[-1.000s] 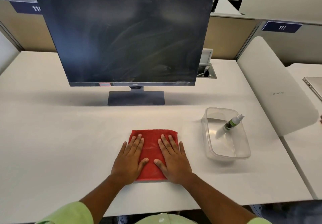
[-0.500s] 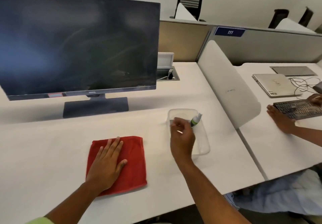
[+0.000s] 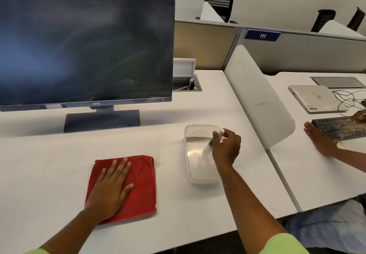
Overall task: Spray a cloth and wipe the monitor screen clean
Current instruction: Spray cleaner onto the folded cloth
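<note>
**Hand closes on spray bottle as cloth waits at desk**

A person seated at a white desk [image 3: 49, 164] reaches with the right hand [image 3: 225, 147] into a clear plastic tub [image 3: 190, 174], thumb and fingers curled around the neck of a small spray bottle [image 3: 208, 148] that leans against the tub's far corner. Whether the grip is fully closed cannot be told; the bottle's lower body appears to rest on the tub floor. The left hand [image 3: 111, 188] lies flat and open, fingers spread, on a folded red cloth [image 3: 140, 182], apparently pinning it in place until the spray arrives. The cloth looks soft and napped, roughly square, with rounded corners. The tub is thin-walled, translucent and rectangular; the bottle is slim and white with a dark band below its cap. Behind both stands the monitor [image 3: 85, 50], its dark, glossy screen streaked with pale smears, on a flat rectangular base. At the neighbouring desk, beyond a curved white divider [image 3: 257, 95], another person's hand [image 3: 318, 139] rests by a keyboard [image 3: 340, 127].
</note>
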A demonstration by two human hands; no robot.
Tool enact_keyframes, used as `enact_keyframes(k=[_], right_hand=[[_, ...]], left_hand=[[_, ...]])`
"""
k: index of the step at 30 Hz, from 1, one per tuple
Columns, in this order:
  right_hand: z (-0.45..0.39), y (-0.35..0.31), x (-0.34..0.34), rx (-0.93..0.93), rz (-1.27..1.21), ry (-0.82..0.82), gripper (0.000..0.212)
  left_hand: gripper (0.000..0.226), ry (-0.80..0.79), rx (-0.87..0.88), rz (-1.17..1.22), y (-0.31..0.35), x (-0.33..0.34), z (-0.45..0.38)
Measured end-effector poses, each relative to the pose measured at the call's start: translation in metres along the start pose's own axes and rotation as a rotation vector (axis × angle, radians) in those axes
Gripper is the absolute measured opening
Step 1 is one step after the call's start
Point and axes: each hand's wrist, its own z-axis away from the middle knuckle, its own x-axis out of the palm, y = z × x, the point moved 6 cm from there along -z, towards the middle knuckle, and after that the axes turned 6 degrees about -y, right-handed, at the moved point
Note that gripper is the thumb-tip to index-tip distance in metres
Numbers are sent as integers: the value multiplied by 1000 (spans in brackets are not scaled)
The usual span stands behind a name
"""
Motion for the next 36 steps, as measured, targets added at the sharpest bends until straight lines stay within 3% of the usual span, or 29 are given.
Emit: enact_keyframes(k=[5, 11, 16, 20, 24, 30, 36], right_hand=[[2, -3, -3, -74, 24, 18, 13], [28, -41, -19, -316, -119, -9, 12], [71, -84, -13, -432, -336, -180, 12], [107, -101, 19, -395, -442, -404, 14], [146, -108, 56, -284, -621, -643, 7], [185, -112, 82, -215, -687, -701, 24], [221, -119, 97, -407, -440, -801, 47]], left_hand=[[94, -17, -8, 19, -1, -1, 1], [90, -91, -46, 68, 4, -9, -7], [76, 39, 7, 272, 41, -47, -8], [64, 167, 97, 596, 74, -85, -2], [58, 229, 115, 710, 83, -105, 8], [25, 212, 121, 797, 65, -102, 29], [11, 149, 161, 1054, 57, -93, 44]])
